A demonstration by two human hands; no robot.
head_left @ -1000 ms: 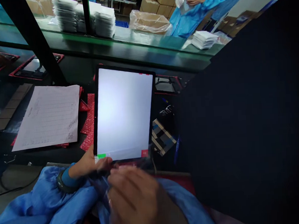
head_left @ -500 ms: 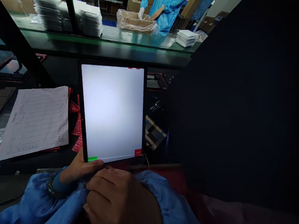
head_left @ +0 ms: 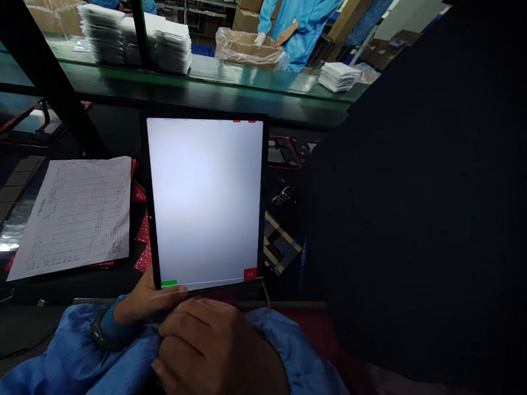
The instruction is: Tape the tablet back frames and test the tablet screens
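Observation:
A tablet (head_left: pixel 208 200) with a lit, nearly white screen stands tilted up in front of me. Small red marks show along its top edge, with a green block at the lower left and a red one at the lower right. My left hand (head_left: pixel 149 295) grips its lower left corner, thumb over the front edge and the other fingers hidden behind. Below the tablet, close to my left forearm, my right hand (head_left: pixel 205 348) is closed with the fingers curled inward. Whatever may be inside those fingers is hidden.
Left of the tablet lies a printed sheet (head_left: pixel 79 216) over red bubble wrap (head_left: pixel 143 251). To the right are a taped flat piece (head_left: pixel 281 244) and a blue pen (head_left: pixel 302 254). Behind runs a glossy green shelf (head_left: pixel 222 82) with white stacks (head_left: pixel 171 46). A co-worker (head_left: pixel 303 24) stands beyond. Darkness covers the right side.
The whole view has shifted slightly, so things sit a little further right and lower. The tablet appears turned slightly more face-on. Both my hands keep their pose.

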